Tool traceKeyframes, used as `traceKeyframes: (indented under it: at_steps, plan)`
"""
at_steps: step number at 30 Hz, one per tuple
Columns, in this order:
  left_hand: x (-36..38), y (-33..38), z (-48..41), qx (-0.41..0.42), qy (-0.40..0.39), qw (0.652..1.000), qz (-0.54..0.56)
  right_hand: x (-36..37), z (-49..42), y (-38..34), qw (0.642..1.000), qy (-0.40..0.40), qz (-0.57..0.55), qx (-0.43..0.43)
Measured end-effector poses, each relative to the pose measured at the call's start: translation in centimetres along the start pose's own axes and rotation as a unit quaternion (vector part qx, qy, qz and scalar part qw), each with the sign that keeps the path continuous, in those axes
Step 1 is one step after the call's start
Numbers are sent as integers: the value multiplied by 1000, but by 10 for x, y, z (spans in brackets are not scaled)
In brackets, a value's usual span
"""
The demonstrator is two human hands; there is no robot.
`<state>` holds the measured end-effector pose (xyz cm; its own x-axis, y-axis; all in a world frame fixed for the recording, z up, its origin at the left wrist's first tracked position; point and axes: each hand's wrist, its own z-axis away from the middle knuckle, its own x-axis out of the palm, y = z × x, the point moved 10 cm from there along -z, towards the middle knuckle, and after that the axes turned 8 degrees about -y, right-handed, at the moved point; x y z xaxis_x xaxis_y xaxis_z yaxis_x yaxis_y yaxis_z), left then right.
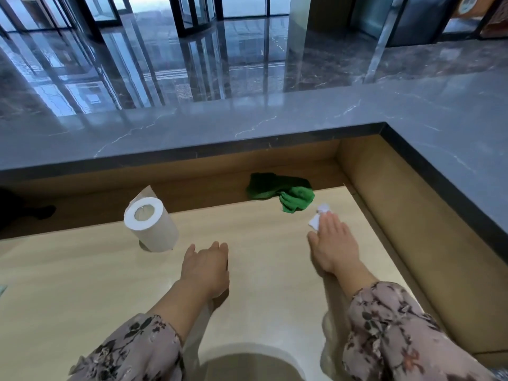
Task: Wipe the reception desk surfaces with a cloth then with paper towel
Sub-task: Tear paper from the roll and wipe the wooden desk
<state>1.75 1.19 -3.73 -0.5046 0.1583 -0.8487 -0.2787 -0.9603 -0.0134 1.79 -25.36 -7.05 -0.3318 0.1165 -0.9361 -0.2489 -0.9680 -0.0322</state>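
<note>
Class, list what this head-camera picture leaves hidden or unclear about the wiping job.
- Head view: paper towel piece mostly covered by the right hand.
- Head view: left hand, contact with the desk hidden beneath its own back.
- Head view: green cloth, back part dim in shadow under the counter.

Glossy dark marble floor (165,64), glass doors (196,9), metal pillar (299,12); daylight reflections

Cool daylight from beyond my left hand (206,266) and right hand (334,243) glares on the glossy dark marble floor (165,64); soft shadows under both; frame edges bow.
</note>
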Motion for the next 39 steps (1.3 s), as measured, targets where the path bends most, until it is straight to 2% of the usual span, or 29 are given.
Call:
traceKeyframes:
  at_steps: [4, 9, 14, 19, 26, 32, 35, 39]
  plan:
    - [-21, 18, -14, 2, 47, 999, 1, -1, -12, 35, 996, -21, -51, 71]
    - [-53, 67, -43, 74, 96, 992, 38, 2, -16, 24, 994, -5, -101, 47]
    - [-81, 119, -75, 143, 101, 984, 43, 2, -19, 33, 987, 0, -153, 54]
    - [-93, 142, -111, 122, 61, 990, 36, 0, -20, 29, 985, 34, -158, 64]
    - [-83, 132, -145, 75, -9, 997, 32, 11, -23, 25, 981, 74, -172, 56]
    - [-97, 104, -130, 73, 51, 995, 39, -17, -67, 32, 983, 69, -167, 37]
    - [-103, 79, -109, 73, 74, 994, 38, -27, -97, 35, 987, 34, -155, 39]
    - [-90, 48, -75, 83, 76, 993, 38, -38, -118, 23, 992, 29, -117, 47]
